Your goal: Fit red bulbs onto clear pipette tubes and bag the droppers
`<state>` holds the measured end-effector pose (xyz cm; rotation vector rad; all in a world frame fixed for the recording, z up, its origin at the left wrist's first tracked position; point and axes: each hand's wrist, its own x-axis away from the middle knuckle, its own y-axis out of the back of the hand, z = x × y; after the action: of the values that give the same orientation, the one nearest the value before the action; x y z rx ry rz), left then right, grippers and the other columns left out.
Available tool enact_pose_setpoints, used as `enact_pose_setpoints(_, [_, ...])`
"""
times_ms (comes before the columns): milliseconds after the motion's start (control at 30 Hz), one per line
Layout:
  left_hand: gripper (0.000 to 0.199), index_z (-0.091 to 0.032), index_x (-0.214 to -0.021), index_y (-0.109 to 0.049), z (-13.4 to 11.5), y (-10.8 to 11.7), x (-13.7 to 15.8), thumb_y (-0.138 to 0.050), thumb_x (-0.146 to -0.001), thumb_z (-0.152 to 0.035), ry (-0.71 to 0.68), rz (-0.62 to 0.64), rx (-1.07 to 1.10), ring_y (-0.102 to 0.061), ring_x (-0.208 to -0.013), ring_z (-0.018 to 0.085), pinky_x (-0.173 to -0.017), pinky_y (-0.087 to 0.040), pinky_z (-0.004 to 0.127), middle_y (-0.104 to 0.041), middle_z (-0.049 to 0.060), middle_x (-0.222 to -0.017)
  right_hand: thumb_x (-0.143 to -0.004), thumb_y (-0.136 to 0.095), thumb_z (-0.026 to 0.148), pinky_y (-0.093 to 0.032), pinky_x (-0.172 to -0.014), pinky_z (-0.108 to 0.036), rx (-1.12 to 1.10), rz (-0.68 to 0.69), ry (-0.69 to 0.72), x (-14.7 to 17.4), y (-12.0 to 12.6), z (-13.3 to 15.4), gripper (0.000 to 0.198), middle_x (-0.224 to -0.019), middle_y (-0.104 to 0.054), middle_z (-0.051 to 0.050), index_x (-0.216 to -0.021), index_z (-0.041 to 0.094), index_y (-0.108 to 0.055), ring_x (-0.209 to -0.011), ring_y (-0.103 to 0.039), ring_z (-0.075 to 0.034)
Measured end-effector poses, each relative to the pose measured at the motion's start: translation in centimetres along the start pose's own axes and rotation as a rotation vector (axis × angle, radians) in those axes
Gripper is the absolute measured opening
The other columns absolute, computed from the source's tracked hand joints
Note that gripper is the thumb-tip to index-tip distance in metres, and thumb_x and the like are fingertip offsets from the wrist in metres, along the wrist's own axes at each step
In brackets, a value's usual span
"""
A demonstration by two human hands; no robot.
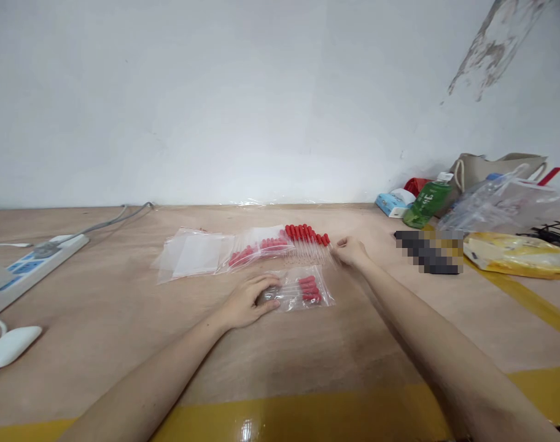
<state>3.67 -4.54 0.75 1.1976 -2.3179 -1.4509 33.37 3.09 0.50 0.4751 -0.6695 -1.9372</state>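
Observation:
A clear plastic zip bag (287, 301) lies flat with several red-bulbed droppers (310, 288) inside, their bulbs toward the right. The thumb and fingers of my left hand (247, 302) grip its left end. My right hand (351, 252) is closed in a pinch at the right end of a row of loose droppers (303, 233), on the outermost dropper (326, 239). Clear thin stems point toward me below the red bulbs. Left of the row, filled bags (256, 248) of droppers overlap, and a stack of flat clear bags (197, 253) lies beside them.
A power strip (70, 245) with cables and a white plug-like object (13, 347) are at left. At right are a tissue pack (393, 205), a green bottle (427, 202), a pixelated dark object (427, 253), a yellow-white packet (514, 255) and plastic bags (505, 205). Yellow tape (298, 411) crosses the front.

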Motion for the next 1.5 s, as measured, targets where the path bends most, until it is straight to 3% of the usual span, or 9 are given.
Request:
enact_pose_setpoints(167, [0.035, -0.022, -0.113, -0.052, -0.2, 0.0, 0.1, -0.053, -0.081, -0.037, 0.017, 0.012, 0.005, -0.047, -0.113, 0.022, -0.096, -0.037, 0.038, -0.054, 0.006, -0.119, -0.052, -0.068, 0.018, -0.035, -0.048, -0.026, 0.055, 0.069, 0.0, -1.2, -0.2, 1.1, 0.014, -0.045, -0.051, -0.003, -0.056, 0.016, -0.055, -0.052, -0.053, -0.018])
enact_pose_setpoints(300, [0.032, -0.022, -0.11, -0.053, -0.3, 0.2, 0.1, -0.053, -0.081, -0.036, 0.009, 0.006, 0.031, -0.048, -0.111, 0.021, -0.094, -0.039, 0.037, -0.055, 0.006, -0.117, -0.063, -0.06, 0.022, -0.036, -0.046, -0.023, -0.013, 0.058, 0.06, -0.2, 0.9, 0.9, 0.026, -0.05, -0.05, 0.001, -0.087, 0.013, -0.057, -0.05, -0.051, -0.014])
enact_pose_setpoints(433, [0.029, -0.022, -0.107, -0.053, -0.3, 0.3, 0.0, -0.053, -0.081, -0.036, 0.01, 0.005, 0.046, -0.05, -0.108, 0.021, -0.093, -0.04, 0.036, -0.055, 0.006, -0.116, -0.064, -0.05, 0.02, -0.033, -0.035, -0.018, -0.426, 0.131, 0.118, 3.1, 1.7, -0.3, 0.073, -0.05, -0.044, 0.011, -0.13, 0.017, -0.02, -0.038, -0.046, -0.01])
enact_pose_setpoints(500, [0.03, -0.022, -0.107, -0.053, -0.2, 0.2, 0.0, -0.053, -0.081, -0.036, 0.005, 0.001, 0.047, -0.05, -0.109, 0.021, -0.093, -0.04, 0.035, -0.054, 0.005, -0.117, -0.061, -0.052, 0.019, -0.035, -0.033, -0.018, -0.63, 0.149, 0.087, 5.1, 1.4, -0.9, 0.085, -0.053, -0.045, 0.012, -0.132, 0.018, -0.006, -0.038, -0.048, -0.01])
enact_pose_setpoints(600, [0.029, -0.022, -0.107, -0.053, -0.1, 0.2, 0.0, -0.052, -0.081, -0.037, 0.0, 0.001, 0.053, -0.05, -0.109, 0.021, -0.093, -0.04, 0.036, -0.054, 0.006, -0.117, -0.057, -0.056, 0.019, -0.045, -0.038, -0.02, -0.796, 0.1, 0.035, 7.0, 0.5, -1.6, 0.091, -0.058, -0.047, 0.012, -0.131, 0.023, -0.004, -0.042, -0.054, -0.01])
enact_pose_setpoints(733, [0.03, -0.022, -0.107, -0.053, -0.1, 0.1, 0.0, -0.051, -0.082, -0.037, 0.0, 0.007, 0.053, -0.049, -0.109, 0.022, -0.093, -0.039, 0.037, -0.055, 0.006, -0.117, -0.054, -0.063, 0.02, -0.051, -0.046, -0.023, -0.872, 0.049, 0.02, 7.4, -0.7, -1.9, 0.085, -0.061, -0.048, 0.011, -0.123, 0.025, -0.014, -0.046, -0.058, -0.011])
enact_pose_setpoints(933, [0.03, -0.023, -0.108, -0.053, -0.2, 0.3, -0.1, -0.051, -0.082, -0.038, -0.003, 0.02, 0.047, -0.048, -0.112, 0.021, -0.095, -0.039, 0.036, -0.053, 0.006, -0.12, -0.058, -0.065, 0.024, -0.055, -0.056, -0.029, -1.015, 0.056, 0.005, 7.3, -1.5, -1.6, 0.055, -0.066, -0.053, 0.009, -0.093, 0.026, -0.023, -0.053, -0.061, -0.012])
enact_pose_setpoints(1100, [0.034, -0.023, -0.112, -0.052, -0.2, 0.2, 0.0, -0.051, -0.082, -0.039, 0.02, 0.006, 0.022, -0.049, -0.11, 0.022, -0.093, -0.04, 0.037, -0.054, 0.006, -0.119, -0.059, -0.065, 0.025, -0.055, -0.053, -0.03, -1.019, 0.158, -0.012, 9.1, -1.2, -0.8, 0.052, -0.064, -0.054, 0.009, -0.091, 0.026, -0.024, -0.053, -0.062, -0.014])
enact_pose_setpoints(1500, [0.041, -0.024, -0.119, -0.048, -0.3, 0.3, 0.1, -0.051, -0.081, -0.039, 0.04, 0.004, -0.002, -0.049, -0.109, 0.022, -0.093, -0.041, 0.037, -0.054, 0.005, -0.119, -0.062, -0.065, 0.026, -0.054, -0.064, -0.031, -1.188, 0.175, -0.061, 9.4, -0.9, -0.5, 0.042, -0.063, -0.057, 0.007, -0.086, 0.026, -0.03, -0.059, -0.063, -0.014])
